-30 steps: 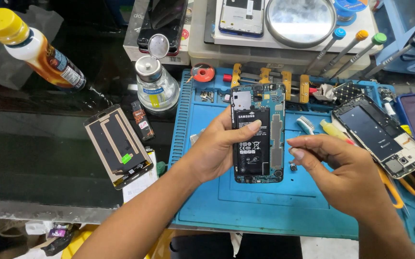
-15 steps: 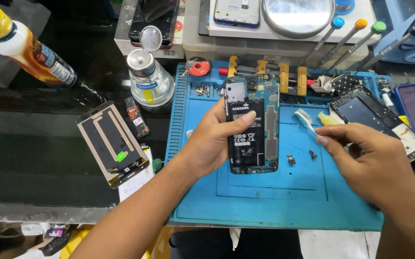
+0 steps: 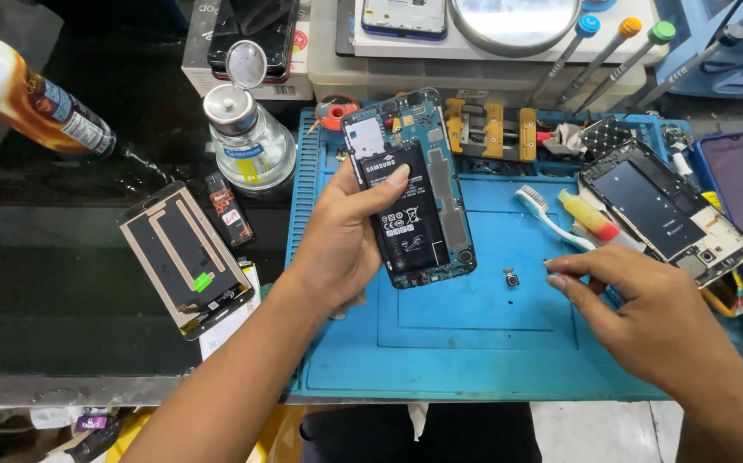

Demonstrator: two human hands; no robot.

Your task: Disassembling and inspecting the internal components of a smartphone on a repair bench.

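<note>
Left hand grips the opened phone near frame centre, thumb pressed on its black battery, tilted over the blue mat. To its right I see my right hand with fingertips pinched together, whether on anything I cannot tell, just right of a small loose part lying on the mat.

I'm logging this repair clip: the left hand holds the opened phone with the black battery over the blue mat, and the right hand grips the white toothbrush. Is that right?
Not quite. In the head view the right hand grips no white toothbrush; the brush lies on the blue mat beyond its pinched fingertips. The left hand does hold the opened phone with the black battery.
</note>
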